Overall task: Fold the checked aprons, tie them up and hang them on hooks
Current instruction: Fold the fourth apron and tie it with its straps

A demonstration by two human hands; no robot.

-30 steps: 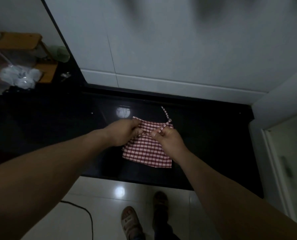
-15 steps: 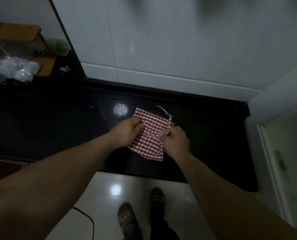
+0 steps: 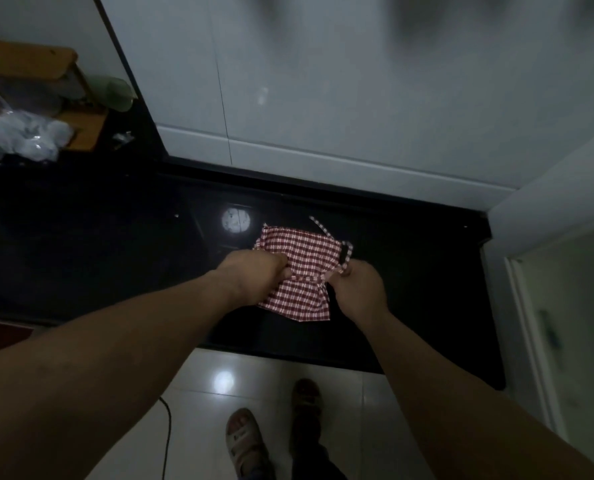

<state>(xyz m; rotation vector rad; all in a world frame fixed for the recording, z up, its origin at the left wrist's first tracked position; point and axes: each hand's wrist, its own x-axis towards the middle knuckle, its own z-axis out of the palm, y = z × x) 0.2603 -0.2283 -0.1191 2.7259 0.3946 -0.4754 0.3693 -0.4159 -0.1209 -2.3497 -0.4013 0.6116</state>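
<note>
Folded checked apron (image 3: 302, 251) lies on the black counter (image 3: 427, 289), between the two hands and just beyond them. Its near corner pokes out below the knuckles, toward the counter edge.

Left hand (image 3: 254, 276): fingers curled, gripping the apron's left edge where the strap (image 3: 307, 278) comes round. Knuckles up, part of the hand over the cloth.

Right hand (image 3: 357, 289): clenched on the strap's other end, pinched at the fingertips, just off the apron's right edge.

The strap runs taut straight across the cloth from one hand to the other and bunches the apron at the waist. I can't tell if there's a knot. A spare strap loop sits just beyond the right hand's fingertips, and a loose tail angles away past that.

A round light reflection (image 3: 236, 220) shows on the counter beyond the left hand. Far off to the left of the left hand: wooden shelf (image 3: 28, 60), plastic bag (image 3: 25, 133), green cup (image 3: 115, 95). Below the forearms: sandalled feet (image 3: 243, 441) on pale floor tile, with a cable (image 3: 168, 427) on the left.
</note>
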